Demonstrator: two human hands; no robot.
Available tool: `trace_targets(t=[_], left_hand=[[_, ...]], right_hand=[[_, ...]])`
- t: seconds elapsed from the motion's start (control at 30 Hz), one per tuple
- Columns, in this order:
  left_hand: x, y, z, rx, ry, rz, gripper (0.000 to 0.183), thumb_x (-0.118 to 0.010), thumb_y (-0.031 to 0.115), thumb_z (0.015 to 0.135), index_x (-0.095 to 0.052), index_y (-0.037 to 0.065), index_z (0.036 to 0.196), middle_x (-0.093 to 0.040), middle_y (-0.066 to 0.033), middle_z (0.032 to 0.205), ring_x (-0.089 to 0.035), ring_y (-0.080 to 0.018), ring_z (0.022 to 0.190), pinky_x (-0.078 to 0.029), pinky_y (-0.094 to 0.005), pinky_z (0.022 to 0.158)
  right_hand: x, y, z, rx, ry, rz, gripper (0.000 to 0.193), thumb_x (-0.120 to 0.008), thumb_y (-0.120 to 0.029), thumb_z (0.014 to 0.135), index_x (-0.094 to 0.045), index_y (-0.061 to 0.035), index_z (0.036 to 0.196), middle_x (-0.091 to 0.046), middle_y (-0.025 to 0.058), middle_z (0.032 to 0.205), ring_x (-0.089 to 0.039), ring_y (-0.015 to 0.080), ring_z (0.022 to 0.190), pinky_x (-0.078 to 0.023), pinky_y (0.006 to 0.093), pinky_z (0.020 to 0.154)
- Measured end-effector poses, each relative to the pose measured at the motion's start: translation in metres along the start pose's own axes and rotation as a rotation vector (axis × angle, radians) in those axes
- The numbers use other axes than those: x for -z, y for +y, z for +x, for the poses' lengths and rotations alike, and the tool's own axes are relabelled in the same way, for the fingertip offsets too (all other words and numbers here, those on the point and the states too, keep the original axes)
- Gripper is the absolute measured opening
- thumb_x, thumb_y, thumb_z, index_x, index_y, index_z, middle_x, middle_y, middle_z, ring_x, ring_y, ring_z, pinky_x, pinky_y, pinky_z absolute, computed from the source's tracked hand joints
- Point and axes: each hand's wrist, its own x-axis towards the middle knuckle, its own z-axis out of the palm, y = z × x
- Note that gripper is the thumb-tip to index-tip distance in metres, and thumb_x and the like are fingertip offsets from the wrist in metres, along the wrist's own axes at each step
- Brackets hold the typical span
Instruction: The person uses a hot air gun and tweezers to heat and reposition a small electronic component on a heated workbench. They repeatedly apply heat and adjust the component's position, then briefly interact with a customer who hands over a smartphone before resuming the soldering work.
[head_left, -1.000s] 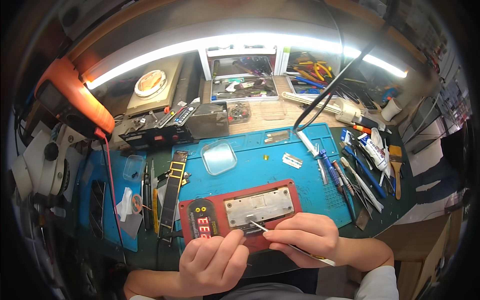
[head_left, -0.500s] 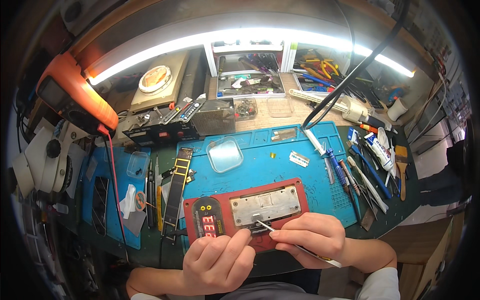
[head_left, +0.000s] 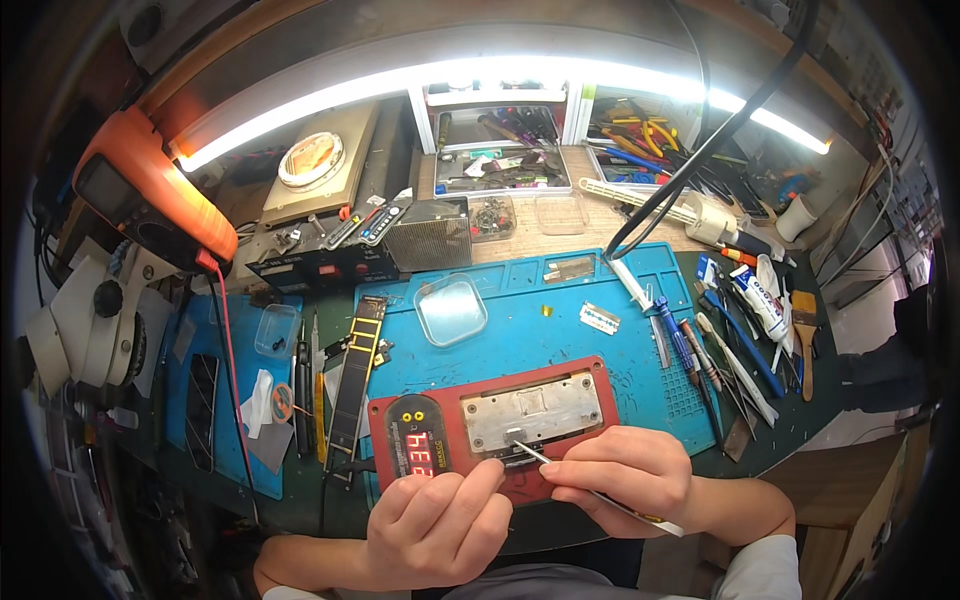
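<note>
In front of me lies a red-framed heating plate (head_left: 585,388) with a silvery metal top and a black display module (head_left: 405,412) showing red lit digits. My right hand (head_left: 625,478) pinches thin metal tweezers (head_left: 533,453), slanting up and left. Their tip meets a small grey piece (head_left: 515,437) at the near edge of the metal top. My left hand (head_left: 437,525) is closed at the plate's near left side, fingertips pressed together close to the tweezers' tip. Whatever it may hold is hidden behind the fingers.
Beyond the plate, a clear plastic dish (head_left: 450,308) and a razor blade (head_left: 598,317) lie on the blue mat (head_left: 530,350). Screwdrivers, tweezers and a brush (head_left: 803,320) crowd the right. An orange multimeter (head_left: 150,190) stands far left; a black cable (head_left: 700,150) hangs overhead.
The lit digits on the display have changed. Both hands and the tweezers keep practically the same position.
</note>
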Motion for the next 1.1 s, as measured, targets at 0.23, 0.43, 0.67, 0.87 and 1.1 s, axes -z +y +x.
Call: trace_targets(t=[0.23,0.43,0.67,0.87,1.1], left_hand=[[0.0028,0.0011,-0.0004,-0.008,-0.002,0.100,0.038,-0.074,0.009,0.067,-0.076,0.006,0.105,-0.068,-0.0024,0.102,-0.056,-0.0173,0.083,-0.045,-0.0307,0.068],[0.0027,0.0013,-0.0011,-0.004,-0.010,0.117,0.040,-0.074,0.010,0.064,-0.079,0.005,0.104,-0.063,-0.0033,0.101,-0.055,-0.0186,0.084,-0.045,-0.0318,0.066],[0.0036,0.0007,0.0013,-0.014,-0.020,0.123,0.040,-0.074,0.010,0.064,-0.078,0.004,0.104,-0.063,-0.0045,0.101,-0.056,-0.0196,0.084,-0.045,-0.0328,0.067],[0.0018,0.0020,0.0010,-0.001,-0.022,0.129,0.039,-0.073,0.010,0.065,-0.078,0.004,0.103,-0.063,-0.0049,0.102,-0.056,-0.0202,0.084,-0.046,-0.0334,0.067],[0.0019,0.0026,0.0019,0.004,-0.029,0.130,0.038,-0.073,0.010,0.066,-0.078,0.004,0.103,-0.063,-0.0048,0.102,-0.056,-0.0201,0.083,-0.046,-0.0336,0.067]], right_hand=[[-0.0020,0.0011,0.0000,-0.002,0.017,-0.012,0.024,-0.084,-0.007,0.082,-0.078,-0.0015,0.105,-0.074,0.0108,0.086,-0.072,0.0231,0.070,-0.056,0.0316,0.059],[-0.0014,0.0005,0.0008,0.003,0.017,-0.022,0.024,-0.083,-0.007,0.083,-0.078,-0.0013,0.105,-0.074,0.0109,0.086,-0.072,0.0234,0.070,-0.057,0.0320,0.059],[-0.0003,-0.0003,-0.0001,0.006,0.003,-0.002,0.030,-0.083,-0.005,0.083,-0.074,0.0002,0.111,-0.071,0.0107,0.089,-0.070,0.0233,0.073,-0.057,0.0333,0.061],[-0.0003,0.0006,-0.0007,0.012,0.003,-0.002,0.031,-0.083,-0.005,0.083,-0.074,0.0003,0.112,-0.070,0.0104,0.088,-0.070,0.0230,0.072,-0.057,0.0331,0.061],[-0.0016,0.0003,-0.0004,-0.006,0.019,-0.015,0.023,-0.083,-0.007,0.083,-0.078,-0.0019,0.105,-0.074,0.0107,0.086,-0.072,0.0228,0.069,-0.056,0.0317,0.059]])
